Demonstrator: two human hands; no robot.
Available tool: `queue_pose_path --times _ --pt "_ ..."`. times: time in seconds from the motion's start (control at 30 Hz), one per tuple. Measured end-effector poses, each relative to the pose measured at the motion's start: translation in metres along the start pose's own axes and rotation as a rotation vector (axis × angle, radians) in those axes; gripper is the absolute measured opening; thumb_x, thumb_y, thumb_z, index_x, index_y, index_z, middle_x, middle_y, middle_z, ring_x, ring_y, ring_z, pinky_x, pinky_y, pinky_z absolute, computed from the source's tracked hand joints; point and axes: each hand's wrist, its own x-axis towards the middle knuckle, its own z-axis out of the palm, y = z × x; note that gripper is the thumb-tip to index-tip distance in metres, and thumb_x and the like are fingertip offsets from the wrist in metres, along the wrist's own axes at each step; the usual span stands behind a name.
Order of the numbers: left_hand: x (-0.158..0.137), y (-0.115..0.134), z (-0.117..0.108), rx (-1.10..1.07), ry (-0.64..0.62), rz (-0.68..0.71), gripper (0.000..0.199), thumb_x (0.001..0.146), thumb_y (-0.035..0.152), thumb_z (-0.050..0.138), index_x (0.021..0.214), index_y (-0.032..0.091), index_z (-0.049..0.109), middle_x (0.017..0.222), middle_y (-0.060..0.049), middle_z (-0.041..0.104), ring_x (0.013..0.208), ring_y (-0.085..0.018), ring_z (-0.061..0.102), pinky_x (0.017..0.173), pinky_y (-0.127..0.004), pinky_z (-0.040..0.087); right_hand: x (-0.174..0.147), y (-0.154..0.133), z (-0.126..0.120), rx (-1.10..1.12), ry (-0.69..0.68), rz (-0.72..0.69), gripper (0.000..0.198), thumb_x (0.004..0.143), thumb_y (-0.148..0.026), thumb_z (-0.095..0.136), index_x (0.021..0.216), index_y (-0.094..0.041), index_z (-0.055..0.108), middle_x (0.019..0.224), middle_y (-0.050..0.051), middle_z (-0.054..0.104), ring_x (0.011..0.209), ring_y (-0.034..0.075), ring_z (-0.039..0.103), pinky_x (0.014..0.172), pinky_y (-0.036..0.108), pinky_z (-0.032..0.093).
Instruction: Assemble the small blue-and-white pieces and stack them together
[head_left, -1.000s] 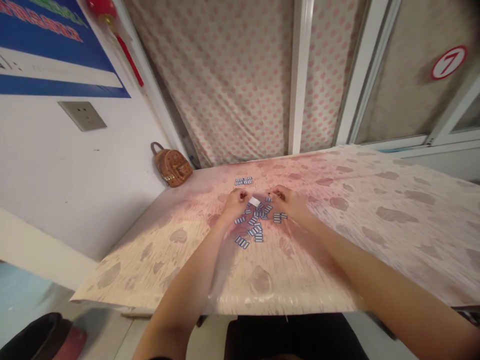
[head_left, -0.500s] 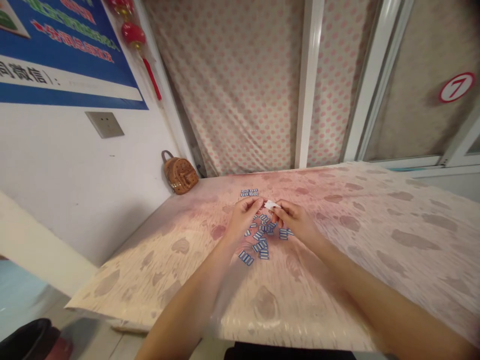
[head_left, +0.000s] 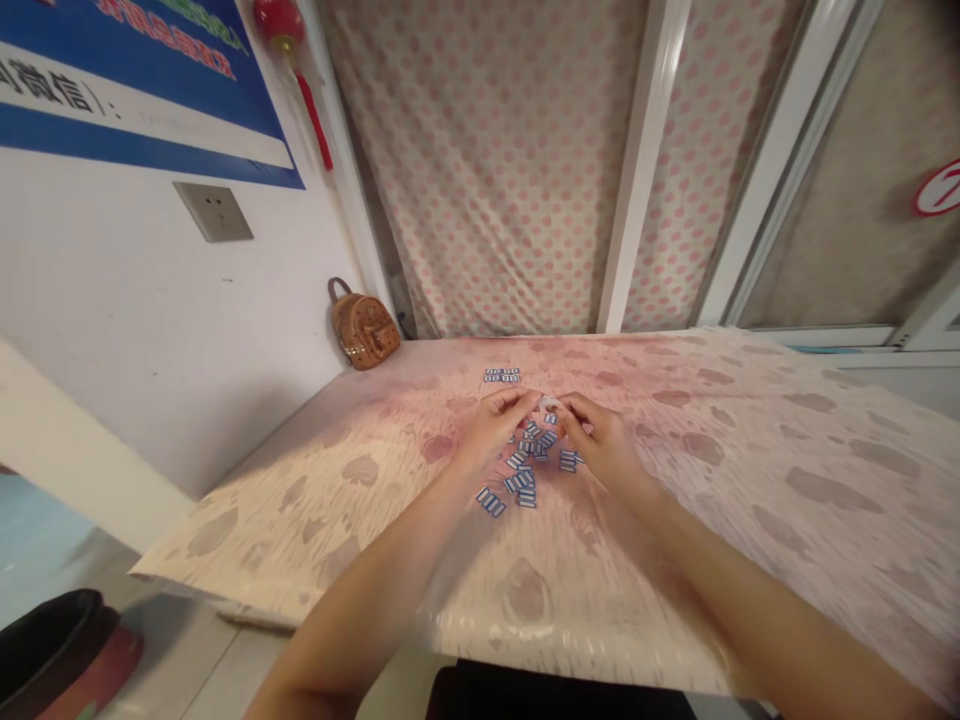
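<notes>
While blue tiles (head_left: 525, 470) lie below, both hands' fingers (head_left: 525, 402) pinch one small white piece (head_left: 550, 403)

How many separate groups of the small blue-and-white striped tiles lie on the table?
2. A neat little row of blue-and-white striped tiles lies beyond the hands; a loose scattered pile lies between and under the left hand and right hand, which may hide some.
</notes>
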Motion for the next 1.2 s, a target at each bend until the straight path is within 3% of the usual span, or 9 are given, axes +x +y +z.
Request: queue_pose_path --times 0.13,0.57,0.93,1.2 --pt "0.0005 -0.0041 0.0010 -0.087 -0.039 -0.029 0.035 0.080 0.050 0.073 0.070 0.016 0.068 0.069 0.000 0.062 0.058 -0.008 0.051 0.057 -0.023 0.039 -0.0004 -0.0016 -0.0014 -0.085 0.023 -0.044 0.025 0.099 -0.034 0.047 0.084 -0.021 0.061 0.066 -0.002 0.056 0.059 0.014 0.051 0.059 0.026 0.038" --pt "-0.0019 0.0006 0.0038 -0.321 -0.111 -0.035 0.023 0.076 0.036 0.081 0.085 0.016 0.075 0.078 -0.004 0.069 0.068 -0.011 0.060 0.070 -0.027 0.047 -0.0010 0.0034 -0.0013 -0.183 0.066 -0.121 0.023 0.099 -0.031 0.049 0.096 -0.019 0.068 0.077 0.002 0.069 0.064 0.016 0.060 0.063 0.026 0.042" --pt "-0.0040 0.0035 0.0045 -0.301 -0.114 -0.044 0.025 0.075 0.036 0.082 0.091 0.017 0.077 0.086 -0.006 0.071 0.076 -0.013 0.063 0.075 -0.029 0.051 -0.0005 0.0016 -0.0018 -0.146 0.086 -0.097 0.023 0.098 -0.030 0.050 0.101 -0.020 0.070 0.090 0.005 0.074 0.071 0.019 0.065 0.067 0.029 0.047" --pt "-0.0031 0.0044 0.0042 -0.257 -0.126 -0.033 0.024 0.073 0.032 0.082 0.091 0.016 0.076 0.086 -0.006 0.071 0.081 -0.015 0.065 0.075 -0.029 0.051 -0.0002 -0.0019 -0.0026 -0.144 0.115 -0.071 0.024 0.096 -0.034 0.050 0.097 -0.021 0.071 0.088 0.006 0.075 0.070 0.020 0.066 0.067 0.030 0.050"
